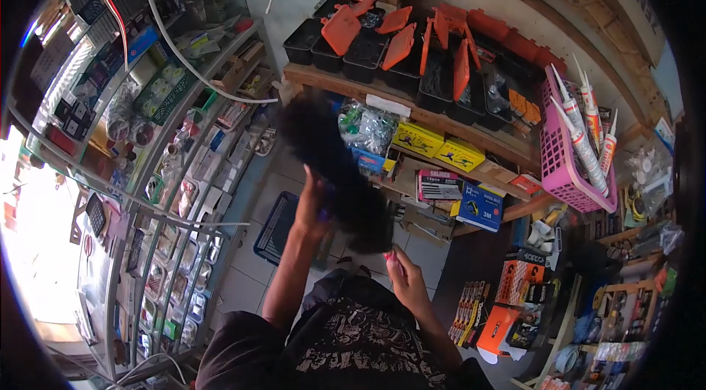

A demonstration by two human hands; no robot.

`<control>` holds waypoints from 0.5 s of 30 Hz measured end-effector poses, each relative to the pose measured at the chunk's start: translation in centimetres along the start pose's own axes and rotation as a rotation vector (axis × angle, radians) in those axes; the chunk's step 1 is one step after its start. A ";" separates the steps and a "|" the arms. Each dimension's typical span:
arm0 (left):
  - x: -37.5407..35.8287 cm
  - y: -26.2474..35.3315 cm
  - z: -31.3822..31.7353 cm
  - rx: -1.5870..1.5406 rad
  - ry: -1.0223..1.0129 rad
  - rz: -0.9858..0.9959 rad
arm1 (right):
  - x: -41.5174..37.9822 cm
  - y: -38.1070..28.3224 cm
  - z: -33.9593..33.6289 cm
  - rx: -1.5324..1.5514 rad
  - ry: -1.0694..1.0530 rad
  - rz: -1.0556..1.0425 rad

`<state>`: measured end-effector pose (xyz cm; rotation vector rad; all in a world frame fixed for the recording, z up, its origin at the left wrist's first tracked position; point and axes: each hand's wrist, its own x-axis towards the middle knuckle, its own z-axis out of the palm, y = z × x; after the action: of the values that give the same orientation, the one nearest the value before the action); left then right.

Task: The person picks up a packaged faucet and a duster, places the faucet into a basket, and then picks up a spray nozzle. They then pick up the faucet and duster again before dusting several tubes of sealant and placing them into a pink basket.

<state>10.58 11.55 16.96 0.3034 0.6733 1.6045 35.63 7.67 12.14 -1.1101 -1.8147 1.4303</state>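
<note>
A long, dark, bushy object (334,176), like a duster, slants across the middle of the view, its edges blurred. Against its left side is my left hand (315,202), with the fingers partly hidden behind the dark bristles. My right hand (406,276) is closed around the lower right end of the same object, where a small pink or red bit shows at the fingers. The upper end of the object reaches close to the front edge of a wooden shelf (301,75).
Black bins with orange lids (364,55) line the shelf. A pink basket (555,147) with sealant tubes stands at the right. Glass shelving (176,191) runs down the left. A blue crate (271,232) is on the tiled floor.
</note>
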 end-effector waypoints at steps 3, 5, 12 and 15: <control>1.8 0.3 -3.3 0.015 0.059 0.079 | -1.3 2.1 0.6 0.025 0.022 -0.013; 2.4 -0.6 -2.9 -0.052 0.023 0.054 | -0.6 2.8 1.1 0.034 0.038 -0.012; 2.0 -2.6 -2.7 0.036 0.041 -0.252 | 3.0 -0.2 2.1 -0.046 0.162 -0.039; 3.2 0.2 -3.0 -0.180 0.015 -0.020 | 2.5 -0.2 2.1 -0.126 0.118 -0.138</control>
<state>8.24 13.92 14.09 0.1525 0.5374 1.6367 32.65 8.83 11.60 -1.0839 -1.8786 1.1613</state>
